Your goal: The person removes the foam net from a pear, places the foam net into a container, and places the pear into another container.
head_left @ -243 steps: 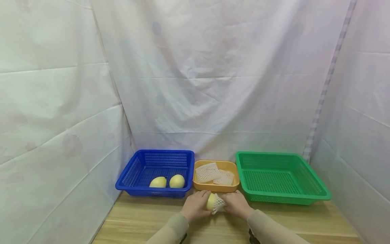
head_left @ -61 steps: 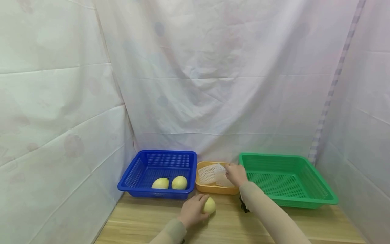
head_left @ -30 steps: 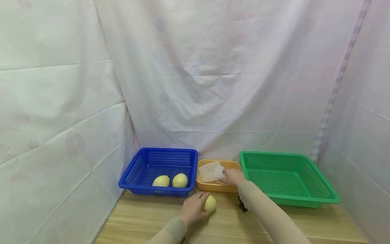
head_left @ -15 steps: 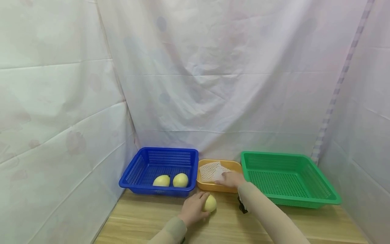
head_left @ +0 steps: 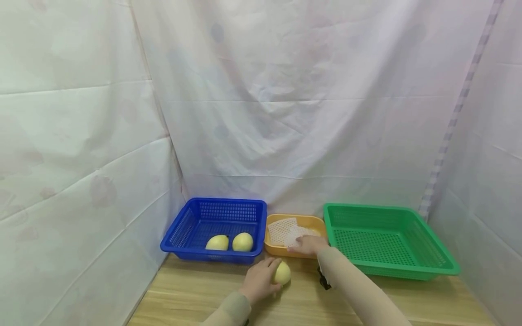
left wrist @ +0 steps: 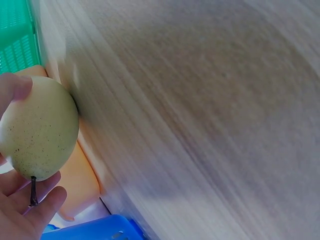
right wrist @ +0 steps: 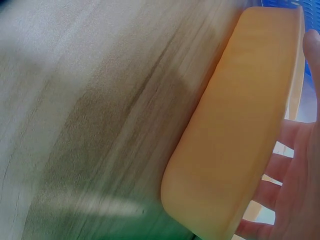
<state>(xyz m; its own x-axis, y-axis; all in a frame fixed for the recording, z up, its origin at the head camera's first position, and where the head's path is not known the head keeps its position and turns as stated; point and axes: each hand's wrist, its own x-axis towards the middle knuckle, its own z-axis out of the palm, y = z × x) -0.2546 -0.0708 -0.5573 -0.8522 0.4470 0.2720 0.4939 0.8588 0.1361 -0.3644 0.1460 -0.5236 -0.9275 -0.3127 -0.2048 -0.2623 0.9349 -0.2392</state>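
Observation:
My left hand (head_left: 259,280) grips a pale yellow pear (head_left: 282,273) on the table in front of the tray. In the left wrist view the pear (left wrist: 42,127) shows brown specks and a dark stem, with fingers and thumb around it. My right hand (head_left: 311,245) reaches over the front rim of an orange tray (head_left: 311,220). Its fingers lie spread and fairly straight at the white foam fruit nets (head_left: 281,230). In the right wrist view the tray's outer wall (right wrist: 232,130) hides part of the nets, and the thumb stands apart from the fingers.
Left of the tray stands a blue basket (head_left: 176,248) with two pears (head_left: 242,242) near its front wall. A larger green basket (head_left: 377,246) is to the right. White cloth (head_left: 261,136) hangs behind and on both sides of the wooden table (head_left: 195,290).
Earlier a net sat partly on the pear between both hands. The right hand then carried it to the tray and let go; its fingers have spread over the nets. The left hand stays on the pear.

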